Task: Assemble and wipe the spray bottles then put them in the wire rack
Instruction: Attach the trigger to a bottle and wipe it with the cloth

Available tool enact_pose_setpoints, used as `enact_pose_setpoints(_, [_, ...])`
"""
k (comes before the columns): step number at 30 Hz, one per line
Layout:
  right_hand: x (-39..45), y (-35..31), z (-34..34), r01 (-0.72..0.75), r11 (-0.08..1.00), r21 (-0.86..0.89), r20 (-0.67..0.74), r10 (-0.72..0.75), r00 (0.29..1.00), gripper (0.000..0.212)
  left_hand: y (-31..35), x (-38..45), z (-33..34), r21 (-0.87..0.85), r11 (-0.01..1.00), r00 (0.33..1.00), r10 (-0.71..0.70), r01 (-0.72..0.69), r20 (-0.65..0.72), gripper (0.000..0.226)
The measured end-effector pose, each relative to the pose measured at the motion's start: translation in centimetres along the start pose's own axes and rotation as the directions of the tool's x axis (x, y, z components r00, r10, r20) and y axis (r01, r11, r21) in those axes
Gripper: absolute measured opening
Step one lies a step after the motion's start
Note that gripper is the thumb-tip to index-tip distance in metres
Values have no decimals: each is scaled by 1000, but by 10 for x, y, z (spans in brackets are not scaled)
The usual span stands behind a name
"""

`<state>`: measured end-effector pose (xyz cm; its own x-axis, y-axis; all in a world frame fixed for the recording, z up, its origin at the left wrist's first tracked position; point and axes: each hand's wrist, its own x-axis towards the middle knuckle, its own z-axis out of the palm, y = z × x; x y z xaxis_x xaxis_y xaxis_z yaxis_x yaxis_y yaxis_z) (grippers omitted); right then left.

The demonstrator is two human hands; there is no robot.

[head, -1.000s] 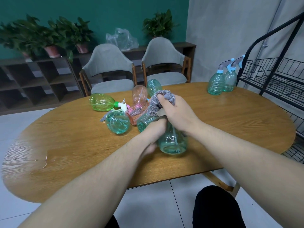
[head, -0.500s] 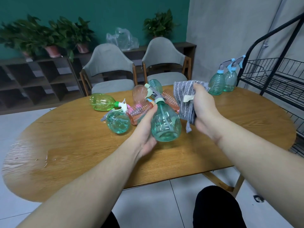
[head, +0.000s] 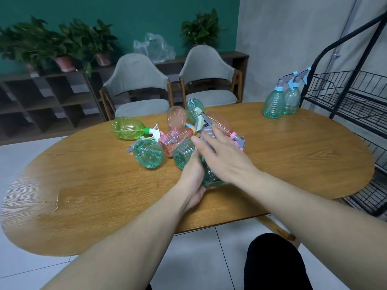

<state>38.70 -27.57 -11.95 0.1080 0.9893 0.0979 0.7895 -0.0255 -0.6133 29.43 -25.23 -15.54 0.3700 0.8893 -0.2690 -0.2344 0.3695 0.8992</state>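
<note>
My left hand [head: 193, 178] grips a teal spray bottle [head: 211, 177] from its left side, just above the table. The bottle's cream and grey trigger head [head: 200, 120] points away from me. My right hand [head: 222, 158] lies across the bottle with its fingers straight, pressing a grey striped cloth [head: 207, 133] against it; most of the cloth is hidden under the palm. Two assembled teal bottles [head: 274, 104] stand upright at the table's far right. The black wire rack [head: 345, 97] stands beside them.
Several bottles lie in a heap just beyond my hands: a green one [head: 127, 126], a teal one [head: 148, 153], pink ones [head: 176, 139] and another teal one [head: 194, 107]. The oval wooden table [head: 293, 164] has two grey chairs [head: 138, 88] behind it.
My right hand has come back from the right with the cloth and now lies flat over the bottle. The bottle has dropped lower, nearer the table.
</note>
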Motion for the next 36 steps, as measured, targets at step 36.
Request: enact_pose_setpoints(36, [-18, 44, 19, 287, 948, -135, -29, -293, 956, 47, -48, 12, -9, -308, 951, 990, 7, 38, 142, 48])
